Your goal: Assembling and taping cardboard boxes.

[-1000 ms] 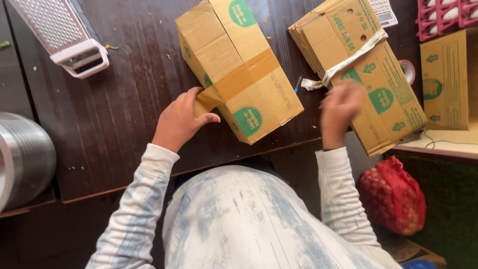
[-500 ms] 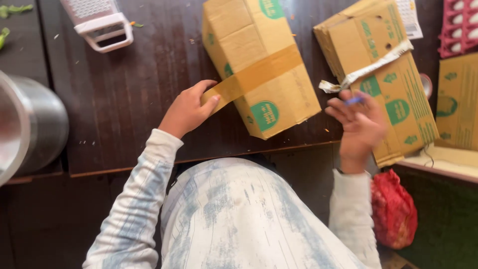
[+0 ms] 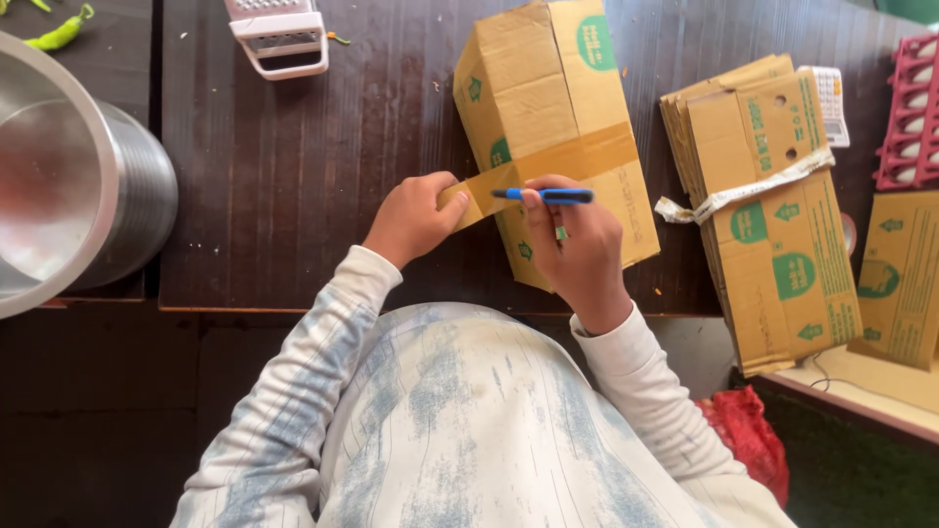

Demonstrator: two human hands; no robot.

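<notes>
A folded brown cardboard box (image 3: 548,108) with green round marks lies on the dark wooden table (image 3: 293,186), wrapped by a band of brown tape (image 3: 587,156). My left hand (image 3: 416,217) pinches the loose end of that tape at the box's left edge. My right hand (image 3: 577,249) rests over the box's near part and holds a blue pen-like tool (image 3: 544,196) level, its tip pointing left at the tape beside my left fingers.
A stack of flattened boxes (image 3: 773,215) tied with a white strip lies to the right. A large metal pot (image 3: 68,186) stands at the left, a white-framed grater (image 3: 279,39) at the top, green chillies (image 3: 64,29) top left, a red tray (image 3: 910,117) far right.
My right hand came over from the tied stack on the right to the taped box, now holding the blue tool against the tape. The left hand kept its hold on the tape end.
</notes>
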